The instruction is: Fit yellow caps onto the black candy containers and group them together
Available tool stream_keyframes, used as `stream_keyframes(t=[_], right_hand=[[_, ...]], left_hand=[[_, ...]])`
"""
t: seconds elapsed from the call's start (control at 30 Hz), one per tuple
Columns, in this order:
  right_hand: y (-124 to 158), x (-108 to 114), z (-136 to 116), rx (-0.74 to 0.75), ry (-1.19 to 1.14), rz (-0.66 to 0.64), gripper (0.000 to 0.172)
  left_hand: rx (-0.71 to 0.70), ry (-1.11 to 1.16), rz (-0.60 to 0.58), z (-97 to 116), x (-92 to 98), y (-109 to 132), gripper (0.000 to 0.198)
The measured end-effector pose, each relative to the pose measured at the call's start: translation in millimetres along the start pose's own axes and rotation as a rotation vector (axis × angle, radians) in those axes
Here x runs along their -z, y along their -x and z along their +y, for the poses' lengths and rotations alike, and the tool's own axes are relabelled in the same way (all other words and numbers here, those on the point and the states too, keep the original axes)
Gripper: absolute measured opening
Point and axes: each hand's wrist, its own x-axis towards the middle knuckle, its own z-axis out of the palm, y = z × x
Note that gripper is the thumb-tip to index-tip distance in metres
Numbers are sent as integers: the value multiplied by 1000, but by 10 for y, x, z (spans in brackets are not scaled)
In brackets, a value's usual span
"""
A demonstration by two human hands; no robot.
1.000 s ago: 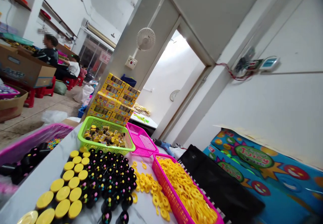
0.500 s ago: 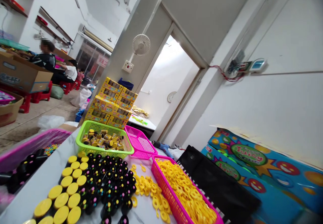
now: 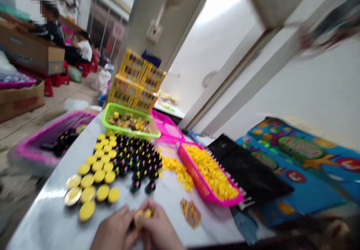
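My left hand (image 3: 114, 232) and my right hand (image 3: 159, 227) meet at the near edge of the pale table (image 3: 50, 220), fingers pinched together around a small yellow piece (image 3: 144, 213); the picture is blurred, so I cannot name it. Just beyond them stand rows of yellow-capped containers (image 3: 94, 178) and a cluster of small black containers (image 3: 137, 160). Loose yellow rings (image 3: 177, 169) lie beside a pink basket (image 3: 194, 178) full of the same rings. A small patterned sheet (image 3: 191, 212) lies to the right of my hands.
A green basket (image 3: 129, 124) of yellow-black items and an empty pink basket (image 3: 168, 130) stand farther back, before stacked yellow boxes (image 3: 135, 83). A large pink crate (image 3: 50, 145) sits left. A black tray (image 3: 247, 171) and colourful printed sheets (image 3: 298, 160) lie right. People sit far left.
The view has tipped downward and blurred. Both my hands have come into sight at the table's near edge, pinched on a small yellow piece.
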Motion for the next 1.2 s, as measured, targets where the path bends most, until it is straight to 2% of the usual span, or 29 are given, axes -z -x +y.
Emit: stream_keyframes(t=[0.07,0.13,0.23,0.43,0.6,0.73,0.8,0.93,1.1,1.2], right_hand=[[71,-140,26,-131,-245,47,41],[75,-180,-20,-185,-345,12,42],[12,-125,-103,-228,-419,-29,39],[106,-23,-88,-172,-470,-154,40],[170,-11,-16,-131,-469,-80,46],[149,-22,-13,-141,-455,-51,49],[132,-21,-26,-143,-478,-43,50],[107,-27,-59,-157,-516,-14,56],[146,-55,-7,-80,-536,40,51],[208,-8,59,0,-618,40,41]], left_hand=[[-38,-109,-7,-1,21,38,13],[-62,-174,-5,0,34,40,12],[-64,-231,14,8,24,31,14],[-92,-215,75,20,-4,81,17],[-65,-159,36,82,90,36,18],[-114,10,-20,153,142,41,17],[-122,-34,-4,160,110,67,17],[-110,-266,52,116,-5,129,23],[-158,-233,175,62,-48,132,38],[-144,-217,167,70,-27,109,27]])
